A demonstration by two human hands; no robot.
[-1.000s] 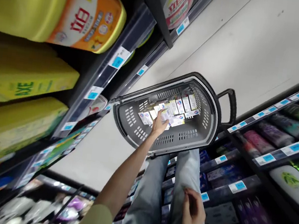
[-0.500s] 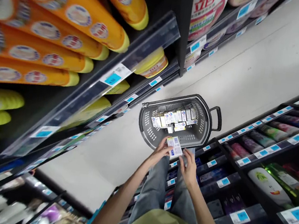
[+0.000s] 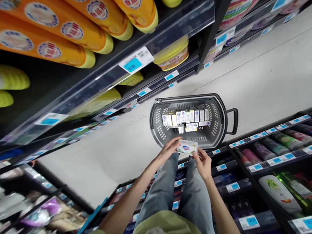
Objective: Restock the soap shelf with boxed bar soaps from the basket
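Observation:
A small white box (image 3: 187,147) with blue print is held between both hands above my knees. My left hand (image 3: 168,151) grips its left end and my right hand (image 3: 204,163) pinches its right end. Just beyond it a grey plastic shopping basket (image 3: 158,123) sits on the floor. A row of several similar small boxes (image 3: 186,117) lies inside the basket. The basket's black handle (image 3: 233,121) points to the right.
Shelves stand close on both sides of a pale aisle floor (image 3: 267,78). Orange and yellow bottles (image 3: 72,10) fill the left shelves, with a price tag (image 3: 136,60) on the rail. Dark shelves of bottles and boxes (image 3: 282,164) with blue labels run along the right.
One second ago my left hand was reaching into the basket and my right hand hung low. Both hands now hold one box, which has turned from upright to lying level.

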